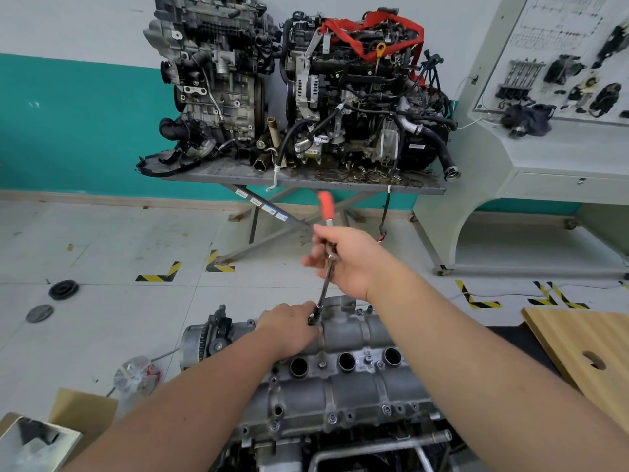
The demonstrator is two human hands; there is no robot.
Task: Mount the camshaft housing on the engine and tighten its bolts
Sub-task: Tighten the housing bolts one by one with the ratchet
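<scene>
Camshaft housing (343,338) on engine; left hand (289,327) pinches extension tip, right hand (343,258) grips ratchet (327,240) raised.

Left hand (289,327) hides the socket's (317,315) bolt

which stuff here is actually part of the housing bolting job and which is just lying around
In the job:
- camshaft housing on the engine
- red-handled wrench, gripped by the right hand
- left hand, steadying the wrench's lower end at the housing's far edge

Lying about:
- two engines on the table
- black pulley and grey disc on the floor
- plastic bag
- wooden board
- cardboard box
</scene>
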